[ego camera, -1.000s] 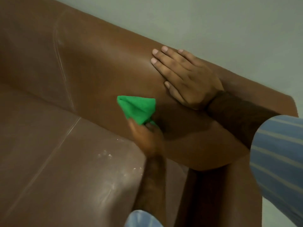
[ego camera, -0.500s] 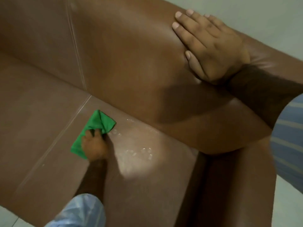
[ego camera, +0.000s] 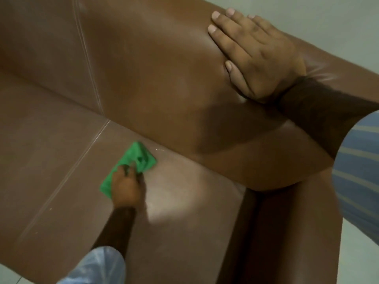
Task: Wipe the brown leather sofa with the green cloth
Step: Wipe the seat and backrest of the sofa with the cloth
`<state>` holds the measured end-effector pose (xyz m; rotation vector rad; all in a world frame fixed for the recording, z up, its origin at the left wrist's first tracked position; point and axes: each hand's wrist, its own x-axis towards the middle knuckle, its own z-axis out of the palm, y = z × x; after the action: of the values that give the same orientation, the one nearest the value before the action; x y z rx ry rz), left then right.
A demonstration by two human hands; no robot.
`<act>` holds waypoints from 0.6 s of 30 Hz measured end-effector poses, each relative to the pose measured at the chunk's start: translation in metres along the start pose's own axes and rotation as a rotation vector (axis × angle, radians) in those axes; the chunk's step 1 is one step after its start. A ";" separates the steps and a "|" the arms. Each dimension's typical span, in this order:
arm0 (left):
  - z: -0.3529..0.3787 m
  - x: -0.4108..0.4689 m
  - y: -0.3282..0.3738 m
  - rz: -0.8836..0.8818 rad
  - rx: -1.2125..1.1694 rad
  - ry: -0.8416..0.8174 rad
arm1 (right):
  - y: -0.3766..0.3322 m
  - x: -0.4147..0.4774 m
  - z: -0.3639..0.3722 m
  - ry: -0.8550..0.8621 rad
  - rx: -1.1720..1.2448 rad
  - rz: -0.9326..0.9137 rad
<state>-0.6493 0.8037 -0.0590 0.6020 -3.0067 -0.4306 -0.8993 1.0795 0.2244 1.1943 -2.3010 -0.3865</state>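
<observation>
cloth [ego camera: 131, 165] moved off the sofa [ego camera: 143, 78] backrest onto the seat, left hand [ego camera: 126, 188] pressing it; droplets mostly gone; right hand [ego camera: 254, 56] flat, empty on the backrest

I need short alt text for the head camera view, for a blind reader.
A person's left hand presses a crumpled green cloth onto the brown leather sofa seat, while the right hand rests flat on the backrest.

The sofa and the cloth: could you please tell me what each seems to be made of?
The sofa looks like smooth brown leather or imitation leather: glossy highlights and stitched seams. The cloth under the left hand looks like soft matte green fabric, perhaps microfibre; it creases and bunches.
</observation>
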 end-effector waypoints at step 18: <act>0.007 -0.013 0.067 0.695 -0.049 -0.195 | 0.004 0.003 -0.002 -0.010 0.001 0.000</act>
<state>-0.6624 0.8697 -0.0474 -0.5152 -3.0953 -0.5223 -0.9027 1.0791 0.2294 1.1961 -2.3097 -0.3920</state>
